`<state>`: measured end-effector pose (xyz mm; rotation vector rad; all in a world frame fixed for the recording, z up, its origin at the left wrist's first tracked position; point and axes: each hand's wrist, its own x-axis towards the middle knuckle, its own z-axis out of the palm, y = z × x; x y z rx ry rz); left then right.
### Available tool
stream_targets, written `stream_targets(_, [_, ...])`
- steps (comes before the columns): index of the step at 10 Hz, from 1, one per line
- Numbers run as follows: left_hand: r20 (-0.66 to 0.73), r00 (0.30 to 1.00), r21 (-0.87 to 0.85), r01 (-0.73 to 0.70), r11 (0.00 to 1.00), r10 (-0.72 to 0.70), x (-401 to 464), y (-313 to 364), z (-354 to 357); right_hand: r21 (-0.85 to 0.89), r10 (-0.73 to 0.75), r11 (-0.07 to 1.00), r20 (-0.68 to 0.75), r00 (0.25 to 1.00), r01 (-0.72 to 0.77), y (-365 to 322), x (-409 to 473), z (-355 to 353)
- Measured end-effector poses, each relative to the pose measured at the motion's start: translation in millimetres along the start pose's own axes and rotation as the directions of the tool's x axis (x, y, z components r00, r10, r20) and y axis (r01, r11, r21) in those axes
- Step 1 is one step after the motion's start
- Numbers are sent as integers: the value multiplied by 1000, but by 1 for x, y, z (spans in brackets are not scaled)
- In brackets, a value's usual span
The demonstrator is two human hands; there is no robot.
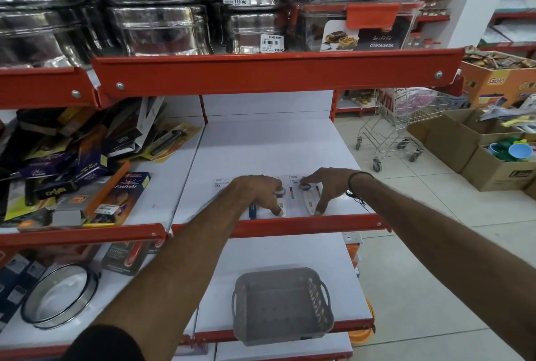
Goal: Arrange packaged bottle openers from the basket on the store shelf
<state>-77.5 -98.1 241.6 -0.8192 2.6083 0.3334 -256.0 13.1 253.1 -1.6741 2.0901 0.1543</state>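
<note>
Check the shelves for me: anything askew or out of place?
Yes. The boxed goods in the left bay are heaped at all angles, some leaning on the back panel. The bottle openers under both hands lie flat in a row, and the grey basket below looks empty.

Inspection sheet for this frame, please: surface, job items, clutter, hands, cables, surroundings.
Surface: white shelf with red front lip, mostly bare.
Job's things: packaged bottle openers lie flat in a row at the front edge; grey basket on the shelf below looks empty.
Clutter: jumbled boxed goods on the neighbouring bay.
Hands: left hand and right hand press fingertips on the packs.
Cables: nothing seen.
Surroundings: steel tins above, trolley, cartons on floor.
</note>
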Motion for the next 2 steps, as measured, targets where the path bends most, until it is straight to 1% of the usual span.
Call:
stream_targets(1, [-39,999,20,-7,1000,7,-4,-2,0,-5,7,1000,-28,1000,-8,-4,-9,-4])
stream_targets(2, [-197,978,-131,-92,987,65,-19,-6,11,-64,-23,998,-149,989,14,-19,-23,-7])
